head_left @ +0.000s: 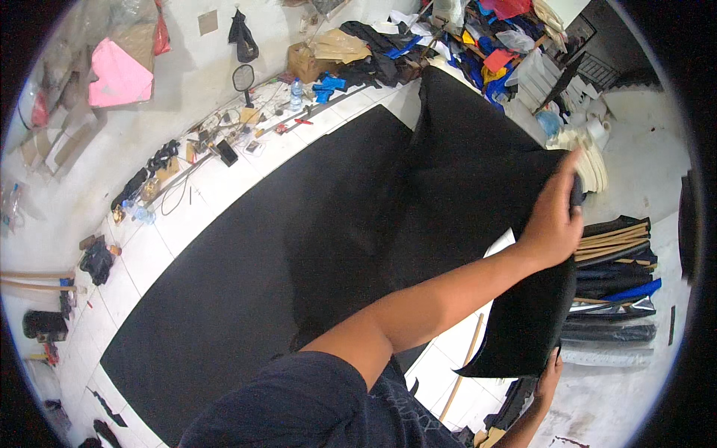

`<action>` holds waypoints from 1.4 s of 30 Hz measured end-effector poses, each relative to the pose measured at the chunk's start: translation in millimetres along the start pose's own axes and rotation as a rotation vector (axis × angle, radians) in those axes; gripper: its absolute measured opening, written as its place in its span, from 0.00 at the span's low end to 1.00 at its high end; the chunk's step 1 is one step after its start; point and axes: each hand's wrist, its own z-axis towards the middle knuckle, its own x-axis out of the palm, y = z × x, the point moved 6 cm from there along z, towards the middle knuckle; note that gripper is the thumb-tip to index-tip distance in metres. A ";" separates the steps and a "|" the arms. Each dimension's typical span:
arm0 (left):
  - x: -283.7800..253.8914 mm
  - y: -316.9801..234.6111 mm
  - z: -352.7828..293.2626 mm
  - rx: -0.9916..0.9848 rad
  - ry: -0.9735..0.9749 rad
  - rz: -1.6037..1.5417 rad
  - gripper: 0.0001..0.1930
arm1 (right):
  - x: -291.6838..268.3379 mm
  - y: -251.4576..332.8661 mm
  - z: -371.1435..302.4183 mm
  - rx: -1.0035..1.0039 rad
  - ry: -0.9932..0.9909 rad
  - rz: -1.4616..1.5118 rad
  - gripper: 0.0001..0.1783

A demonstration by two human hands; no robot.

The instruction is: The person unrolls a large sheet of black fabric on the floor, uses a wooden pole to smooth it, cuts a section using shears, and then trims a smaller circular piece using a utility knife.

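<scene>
A large black sheet of fabric (246,254) lies spread on white tiles. On the right a black fabric piece (485,172) rises in folds; whether it joins the flat sheet I cannot tell. A pale strip shows along its lower left edge. My left hand (554,216), its arm stretched across the fabric, is slightly blurred and closed on the raised piece's right edge. Lower down, my right hand (551,371) has its fingers closed at the bottom right corner of the same raised piece, partly hidden behind it.
Along the far wall sit a water bottle (296,95), a racket-shaped swatter (243,78) and small tools. A pile of coloured cloth and bags (493,45) fills the back right. Rolled materials (612,287) are stacked at the right. A thin wooden stick (463,366) lies on the tiles.
</scene>
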 end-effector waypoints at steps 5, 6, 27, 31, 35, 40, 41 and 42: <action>-122.6 90.1 -52.0 -0.561 -0.602 0.003 0.52 | -7.9 -0.9 14.1 -0.233 0.008 -0.364 0.25; -154.0 110.3 -66.2 -0.701 -0.627 0.008 0.48 | 0.1 3.4 12.2 -0.308 0.015 -0.447 0.24; -480.6 -134.6 -390.1 -0.716 -0.620 1.225 0.08 | 203.9 -296.3 -223.8 -0.169 1.206 -0.753 0.33; -501.1 -205.3 -459.4 -0.837 -0.627 1.135 0.08 | 200.9 -285.0 -325.6 0.156 1.265 -0.698 0.24; -505.8 -253.5 -474.8 -0.930 -0.701 0.906 0.07 | 178.5 -365.4 -331.8 -0.098 1.268 -0.844 0.22; -540.6 -342.8 -536.6 -0.814 -0.764 0.910 0.05 | 178.8 -342.7 -424.9 -0.097 1.312 -1.135 0.24; -538.5 -354.3 -549.3 -0.835 -0.738 0.883 0.05 | 173.0 -340.3 -440.7 -0.104 1.322 -1.165 0.24; -543.0 -369.7 -553.6 -0.838 -0.704 0.863 0.05 | 174.6 -335.8 -449.5 -0.118 1.323 -1.177 0.25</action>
